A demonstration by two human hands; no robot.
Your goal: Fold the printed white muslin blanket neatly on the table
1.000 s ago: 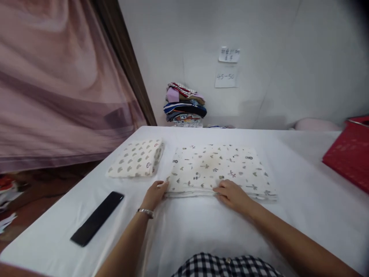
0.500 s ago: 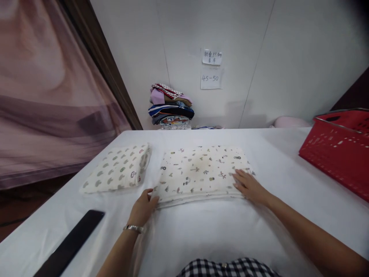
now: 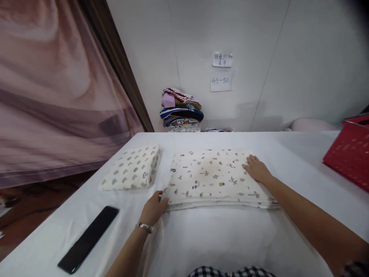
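Note:
A white cloth [image 3: 209,179] printed with small plants and animals lies on the white table, folded into a flat rectangle with layers showing along its near edge. My left hand [image 3: 154,207], with a silver bracelet at the wrist, touches the near left corner; its thumb and fingers are apart. Flat on the far right part of the cloth rests my right hand [image 3: 256,168], fingers stretched out. To the left lies another folded white cloth [image 3: 131,169] with a grey-green mushroom print, apart from both hands.
A black phone-like slab [image 3: 89,238] lies at the table's [image 3: 225,238] left front. On the right stands a red plastic basket [image 3: 350,154]. Beyond the far edge rises a stack of folded fabrics [image 3: 181,111] against the wall. A pinkish curtain [image 3: 57,96] hangs at the left.
My right hand has slid away from me along the cloth's right side, uncovering its near right corner. My left hand remains at the near left corner. The view has turned slightly left.

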